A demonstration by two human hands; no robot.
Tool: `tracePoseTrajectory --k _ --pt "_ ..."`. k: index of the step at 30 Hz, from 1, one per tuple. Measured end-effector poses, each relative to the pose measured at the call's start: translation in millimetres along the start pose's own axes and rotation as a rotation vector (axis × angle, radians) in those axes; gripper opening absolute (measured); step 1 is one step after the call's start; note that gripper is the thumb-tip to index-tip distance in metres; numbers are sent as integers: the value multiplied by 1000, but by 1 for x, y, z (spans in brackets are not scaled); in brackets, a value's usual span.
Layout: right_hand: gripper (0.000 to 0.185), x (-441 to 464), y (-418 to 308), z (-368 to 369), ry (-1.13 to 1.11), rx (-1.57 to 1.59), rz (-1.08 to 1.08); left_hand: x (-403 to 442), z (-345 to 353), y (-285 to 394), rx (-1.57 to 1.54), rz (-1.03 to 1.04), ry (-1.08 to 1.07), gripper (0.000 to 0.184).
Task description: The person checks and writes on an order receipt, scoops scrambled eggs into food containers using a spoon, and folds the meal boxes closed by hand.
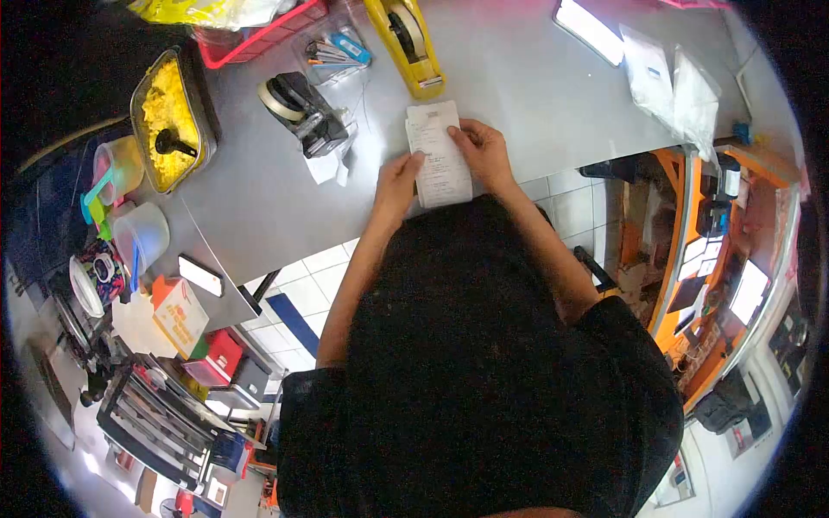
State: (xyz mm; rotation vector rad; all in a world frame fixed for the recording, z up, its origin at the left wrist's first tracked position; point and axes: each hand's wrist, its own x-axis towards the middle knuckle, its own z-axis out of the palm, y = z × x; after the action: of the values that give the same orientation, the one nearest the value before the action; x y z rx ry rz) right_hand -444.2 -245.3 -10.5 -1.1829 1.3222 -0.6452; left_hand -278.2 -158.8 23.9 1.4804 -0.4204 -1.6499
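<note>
A stack of printed paper receipts (443, 164) is held upright-lengthwise at the front edge of the grey table. My left hand (398, 184) grips its left side, thumb on top. On the other side, my right hand (484, 154) pinches the upper right edge between thumb and fingers. The print is too small to read. Just beyond the receipts stands a yellow tape dispenser (423, 73). To the left of my hands sits a black tape dispenser (302, 108), with a crumpled white paper (326, 167) by it.
A tray of yellow food (168, 116) with a black spoon lies at the left, near plastic tubs (141, 233) and a phone (200, 275). A clear pen holder (337, 56) and red basket (259, 34) stand behind. Plastic bags (682, 91) and another phone (590, 32) lie right.
</note>
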Motion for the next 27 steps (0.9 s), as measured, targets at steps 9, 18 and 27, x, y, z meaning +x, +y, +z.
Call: tracePoseTrajectory --k 9,18,27 --pt "25 -7 -7 -10 55 -151 -27 -4 8 3 -200 -19 67 39" --pt "28 -5 -18 -15 -181 -307 -48 6 5 8 151 110 64 37" --pt "63 38 -136 28 144 -884 -410 25 3 1 8 83 128 36"
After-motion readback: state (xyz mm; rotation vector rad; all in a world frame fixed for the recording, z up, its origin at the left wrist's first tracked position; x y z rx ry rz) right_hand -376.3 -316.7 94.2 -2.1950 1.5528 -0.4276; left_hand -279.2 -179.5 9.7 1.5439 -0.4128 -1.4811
